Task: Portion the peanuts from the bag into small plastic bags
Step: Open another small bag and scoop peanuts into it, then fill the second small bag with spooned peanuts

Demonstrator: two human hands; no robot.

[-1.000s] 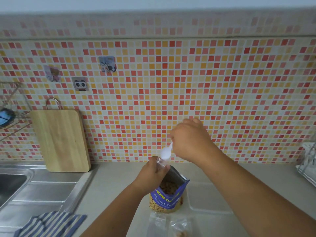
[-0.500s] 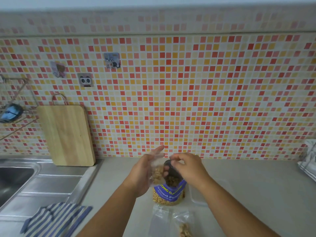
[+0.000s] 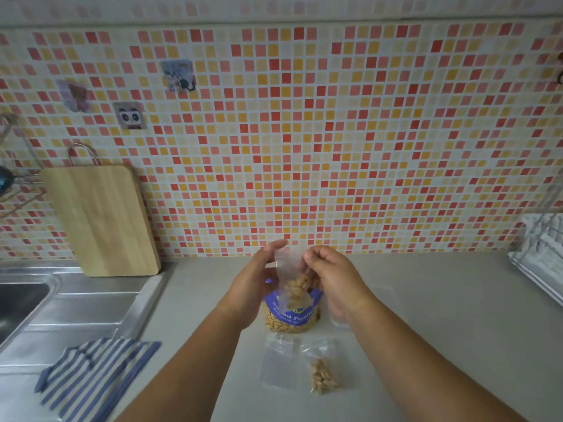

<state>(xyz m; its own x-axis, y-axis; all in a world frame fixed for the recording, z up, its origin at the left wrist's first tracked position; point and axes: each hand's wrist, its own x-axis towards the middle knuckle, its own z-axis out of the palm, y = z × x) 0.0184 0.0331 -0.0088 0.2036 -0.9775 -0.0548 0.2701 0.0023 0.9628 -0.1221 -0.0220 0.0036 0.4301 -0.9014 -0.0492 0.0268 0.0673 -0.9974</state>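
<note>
On the pale grey countertop a blue foil bag of peanuts stands upright. Directly above it hangs a small clear plastic bag, part-filled, its long axis vertical and mouth up. The left hand holds its left edge and the right hand pinches its right corner, so sealing would likely run straight across.

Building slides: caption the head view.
Left hand and right hand hold a partly filled small bag above the peanut bag.

both hands, left hand and right hand, hold a small clear bag of peanuts above the blue peanut bag (standing on the counter).
</note>
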